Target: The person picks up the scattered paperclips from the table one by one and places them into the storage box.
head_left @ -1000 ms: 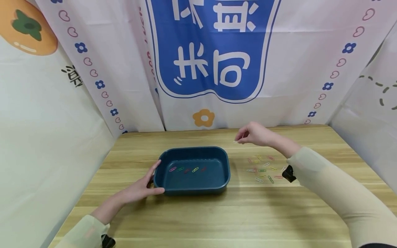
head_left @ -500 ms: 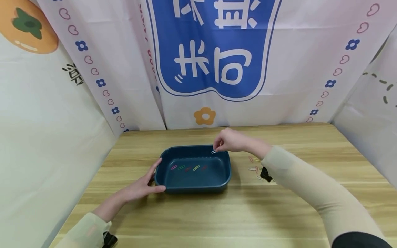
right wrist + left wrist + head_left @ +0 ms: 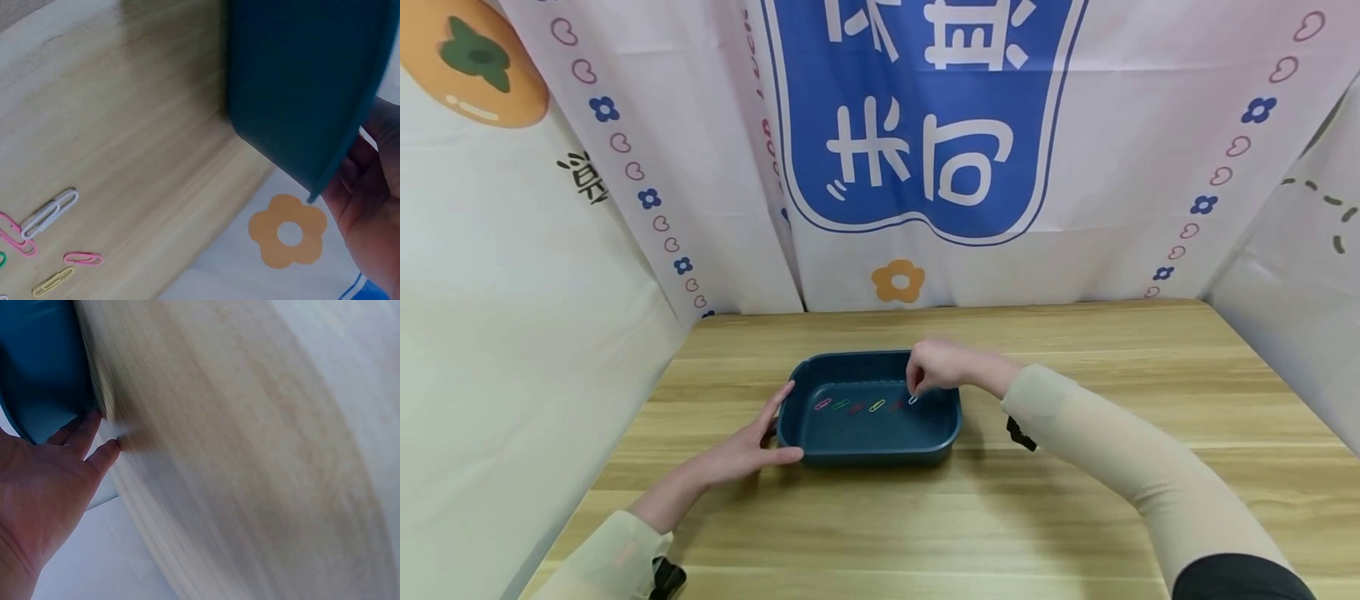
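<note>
A dark blue rectangular tray (image 3: 872, 457) stands on the wooden table. My left hand (image 3: 741, 457) rests against its left end, thumb on the front corner and the other fingers stretched along the side. Over the tray's right half, my right hand (image 3: 942, 367) pinches a white paper clip (image 3: 913, 400) low over the floor. Left of that clip lies a row: a pink paper clip (image 3: 823, 404), a green one, a red one, a yellow paper clip (image 3: 877, 406) and another red one. In the right wrist view the tray wall hides my right fingertips.
Several loose clips lie on the table outside the tray, among them a white paper clip (image 3: 50, 214) and a yellow paper clip (image 3: 53, 281); my right sleeve (image 3: 1105, 442) covers them in the head view. A printed cloth (image 3: 842, 275) hangs behind the table.
My right hand has carried the white paper clip leftward from above the table, over the tray's rim and down inside. My left hand has stayed at the tray's left end.
</note>
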Motion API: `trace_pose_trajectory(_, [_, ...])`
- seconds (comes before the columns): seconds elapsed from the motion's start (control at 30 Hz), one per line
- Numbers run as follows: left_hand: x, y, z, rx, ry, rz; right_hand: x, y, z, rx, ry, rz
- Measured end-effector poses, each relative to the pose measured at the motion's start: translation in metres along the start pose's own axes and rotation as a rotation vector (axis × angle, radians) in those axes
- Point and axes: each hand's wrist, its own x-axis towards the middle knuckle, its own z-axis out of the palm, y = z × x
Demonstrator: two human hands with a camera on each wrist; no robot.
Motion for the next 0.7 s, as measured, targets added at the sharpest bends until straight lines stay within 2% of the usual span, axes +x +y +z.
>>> trace_pose_trajectory(0.3, [-0.001, 0.001, 0.000, 0.007, 0.002, -0.001, 0.009, 0.000, 0.009, -0.028, -0.048, 0.049])
trace_pose_trajectory(0.7, [-0.002, 0.003, 0.000, 0.006, 0.006, 0.001, 0.014, 0.002, 0.020, -0.110, -0.056, 0.048])
